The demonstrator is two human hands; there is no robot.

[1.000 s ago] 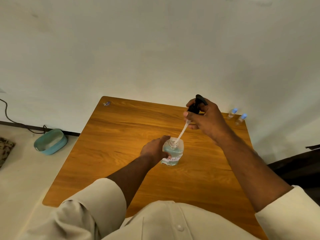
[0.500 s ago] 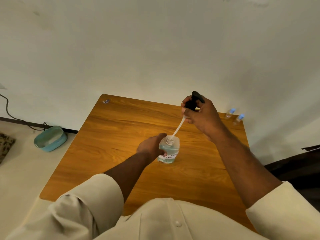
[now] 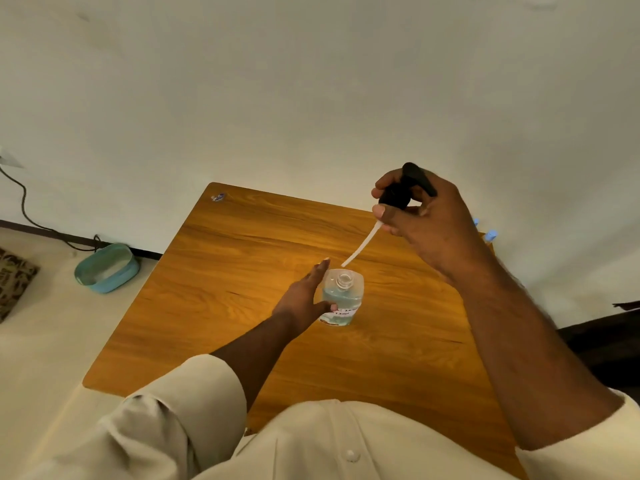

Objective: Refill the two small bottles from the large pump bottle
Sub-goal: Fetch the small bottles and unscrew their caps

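The black pump head (image 3: 403, 192) is pinched in the fingers of the right hand (image 3: 427, 221), raised above the far right part of the table, and its white dip tube (image 3: 360, 247) is seen slanting down to the left, its tip just clear of the open neck of the large bottle (image 3: 341, 296). That clear bottle, partly filled with pale blue liquid and bearing a label low on its front, is stood upright near the middle of the wooden table (image 3: 242, 271) and is steadied by the left hand (image 3: 306, 299), whose fingers are laid loosely open along its left side with the thumb against the label. The two small bottles (image 3: 490, 235), known by their blue caps, are half hidden behind the right wrist at the far right edge. A small scrap (image 3: 218, 197) is seen at the far left corner. Beyond the table a plain pale wall is met; on the floor to the left a teal basin (image 3: 107, 268), a dark cable (image 3: 41, 226) and a patterned mat (image 3: 14, 282) are found.
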